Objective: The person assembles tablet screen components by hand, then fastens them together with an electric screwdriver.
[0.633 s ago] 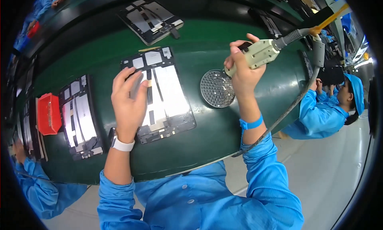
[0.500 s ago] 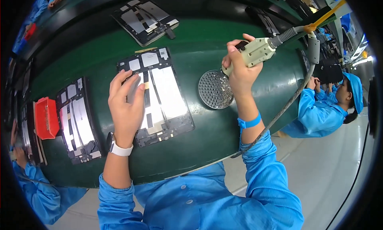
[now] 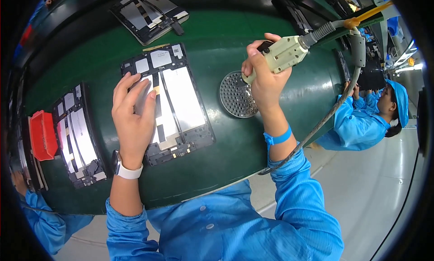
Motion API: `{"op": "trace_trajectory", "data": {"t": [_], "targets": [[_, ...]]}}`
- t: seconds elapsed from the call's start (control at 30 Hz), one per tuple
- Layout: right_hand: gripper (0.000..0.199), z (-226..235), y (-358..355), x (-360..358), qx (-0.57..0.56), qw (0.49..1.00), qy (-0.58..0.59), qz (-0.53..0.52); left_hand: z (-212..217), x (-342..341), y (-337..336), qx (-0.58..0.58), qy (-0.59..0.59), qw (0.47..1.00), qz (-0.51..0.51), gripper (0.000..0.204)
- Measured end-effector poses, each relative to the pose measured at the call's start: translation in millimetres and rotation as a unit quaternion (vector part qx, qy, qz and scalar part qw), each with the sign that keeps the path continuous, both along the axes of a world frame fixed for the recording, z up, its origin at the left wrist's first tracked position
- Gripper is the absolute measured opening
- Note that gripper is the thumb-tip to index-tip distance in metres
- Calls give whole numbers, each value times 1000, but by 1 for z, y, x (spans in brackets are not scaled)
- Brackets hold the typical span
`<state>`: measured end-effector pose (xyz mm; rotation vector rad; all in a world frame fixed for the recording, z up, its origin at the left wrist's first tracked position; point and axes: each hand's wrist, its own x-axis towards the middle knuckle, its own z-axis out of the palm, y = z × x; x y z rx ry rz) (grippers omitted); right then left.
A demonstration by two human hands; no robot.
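Your right hand (image 3: 269, 82) grips the cream power driver (image 3: 285, 54), its bit not to be made out

The driver's nose ends at the upper right of the round dotted dish (image 3: 234, 96), where your right hand hides part of the rim; the small bits in the dish are too fine to tell. That hand is closed round the driver's body, some fingers hidden behind it, the forearm reaching up from the lower right. Your left hand (image 3: 133, 111) is loosely open, back upward, fingers bent and thumb apart, with nothing seen in its hold. It covers part of the left edge of the opened tablet (image 3: 183, 100), which lies on the green table (image 3: 194, 182) before you; whether your fingertips touch it, I cannot tell
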<state>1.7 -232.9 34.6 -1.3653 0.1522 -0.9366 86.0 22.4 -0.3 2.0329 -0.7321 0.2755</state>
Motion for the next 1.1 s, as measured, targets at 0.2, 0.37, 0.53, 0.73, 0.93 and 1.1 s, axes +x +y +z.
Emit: {"op": "trace_trajectory", "data": {"t": [0.2,0.37,0.53,0.73,0.93,1.1], "targets": [[42,1,-1,-3,-5,1000,3,-3,2,-2,-1,15,-5,1000,-1,26],[41,0,-1,-2,-17,1000,6,2,0,-1,-2,15,-11,1000,-3,26],[46,10,9,-3,-29,999,-19,-14,-8,3,-1,-28,-35,999,16,22],[56,33,76,-33,33,985,-60,161,-17,9,-1,-40,-50,998,2,23],[56,17,101,-49,-8,966,-16,259,-19,7,3,-32,-41,999,12,25],[56,13,103,-48,-19,969,-5,248,-20,5,2,-38,-44,998,13,25]]}}
